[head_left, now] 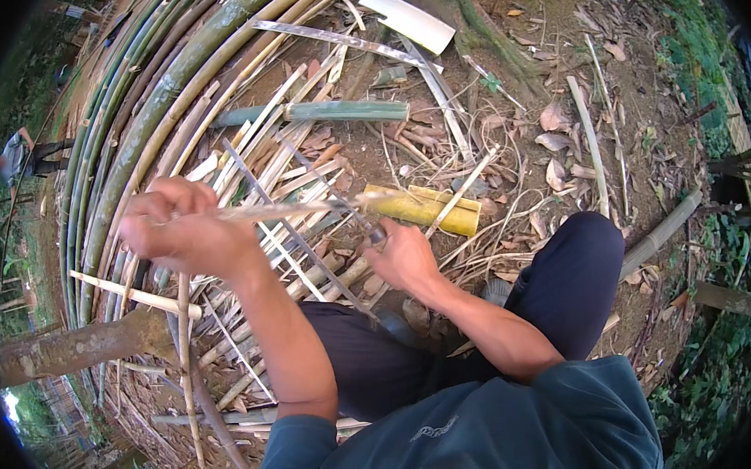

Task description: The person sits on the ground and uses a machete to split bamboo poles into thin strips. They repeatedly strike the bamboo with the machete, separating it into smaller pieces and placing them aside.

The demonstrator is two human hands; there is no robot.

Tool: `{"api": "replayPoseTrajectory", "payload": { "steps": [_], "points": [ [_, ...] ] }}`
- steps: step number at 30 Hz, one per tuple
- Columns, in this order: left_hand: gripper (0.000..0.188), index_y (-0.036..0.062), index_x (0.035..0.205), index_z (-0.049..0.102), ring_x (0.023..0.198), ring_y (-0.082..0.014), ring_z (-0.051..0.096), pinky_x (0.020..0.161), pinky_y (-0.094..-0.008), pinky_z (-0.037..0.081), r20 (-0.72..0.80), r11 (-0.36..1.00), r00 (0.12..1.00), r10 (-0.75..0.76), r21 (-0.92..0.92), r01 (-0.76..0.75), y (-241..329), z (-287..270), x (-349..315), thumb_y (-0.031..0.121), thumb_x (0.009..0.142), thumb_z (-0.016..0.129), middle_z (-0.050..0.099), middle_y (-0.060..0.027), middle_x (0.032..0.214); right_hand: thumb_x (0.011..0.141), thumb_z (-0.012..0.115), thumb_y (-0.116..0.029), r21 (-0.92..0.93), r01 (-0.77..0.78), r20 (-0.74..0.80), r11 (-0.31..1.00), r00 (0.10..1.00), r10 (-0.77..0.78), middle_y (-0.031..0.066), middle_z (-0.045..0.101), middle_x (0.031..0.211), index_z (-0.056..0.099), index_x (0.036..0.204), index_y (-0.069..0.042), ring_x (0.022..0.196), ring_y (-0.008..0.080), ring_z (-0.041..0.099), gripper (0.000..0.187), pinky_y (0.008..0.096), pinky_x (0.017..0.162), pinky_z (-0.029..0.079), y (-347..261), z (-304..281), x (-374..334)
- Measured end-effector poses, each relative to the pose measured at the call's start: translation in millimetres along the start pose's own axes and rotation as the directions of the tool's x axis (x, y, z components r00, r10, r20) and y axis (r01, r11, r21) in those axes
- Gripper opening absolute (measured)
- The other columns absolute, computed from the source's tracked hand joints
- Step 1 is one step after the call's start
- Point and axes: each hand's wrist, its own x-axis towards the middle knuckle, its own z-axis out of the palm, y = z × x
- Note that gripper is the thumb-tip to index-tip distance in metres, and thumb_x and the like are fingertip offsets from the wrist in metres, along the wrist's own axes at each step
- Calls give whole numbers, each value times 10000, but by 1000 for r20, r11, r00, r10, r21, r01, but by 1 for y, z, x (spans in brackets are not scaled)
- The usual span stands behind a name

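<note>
The bamboo strip (280,212), thin and pale, runs level between both hands above the person's lap, held taut so the blade can work along it. The left hand (177,228) is clenched around the strip's left end, fingers (143,216) curled tight, which keeps it from sliding. The right hand (405,256) grips the handle of a knife (355,215), its fingers closed around it; the blade seems to meet the strip near the middle, though motion blur hides the exact contact. Below the hands lies a loose heap of split slats (285,152) on the ground, within easy reach. On the left, long bamboo poles (152,102) lie bundled side by side. Farther off rest a green bamboo section (345,110) and a yellow bamboo piece (417,208), just beyond the right hand.
</note>
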Motion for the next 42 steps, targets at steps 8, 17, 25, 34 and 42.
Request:
{"api": "replayPoseTrajectory", "payload": {
  "steps": [8,17,25,34,42],
  "points": [
    [593,152,702,231,480,-109,267,450,-248,260,91,998,995,27,50,-32,6,-8,-24,654,998,338,269,8,531,774,691,-185,59,113,-52,992,993,-110,214,620,593,658,926,17,560,367,655,256,438,592,540,-9,-14,-15],
    [569,147,691,249,468,-96,246,423,-248,231,81,990,995,59,127,-69,28,-18,-30,610,1001,364,275,14,557,776,676,-230,41,180,68,983,981,-183,268,654,698,664,1002,3,724,456,671,325,517,745,563,-41,-34,-62],
    [585,170,645,211,422,-97,215,369,-247,175,50,983,999,14,183,-23,50,-24,-37,641,985,282,215,30,499,741,668,-228,-21,2,105,1000,994,1,285,675,795,666,1133,17,765,419,692,463,466,785,563,20,-6,-37],
    [577,155,675,223,425,-105,222,405,-240,196,50,996,998,42,-81,-38,39,-35,-22,626,956,401,223,3,487,735,705,-186,102,66,92,993,993,-76,261,646,689,656,1068,39,693,440,671,405,473,729,559,-19,-19,-38],
    [570,143,685,240,424,-107,222,414,-244,198,43,994,997,69,-87,-65,35,-44,-27,614,960,407,220,1,483,752,711,-210,38,258,65,965,964,-260,254,660,711,643,948,18,707,434,680,308,504,707,564,-47,-32,-71]
  ]
}}
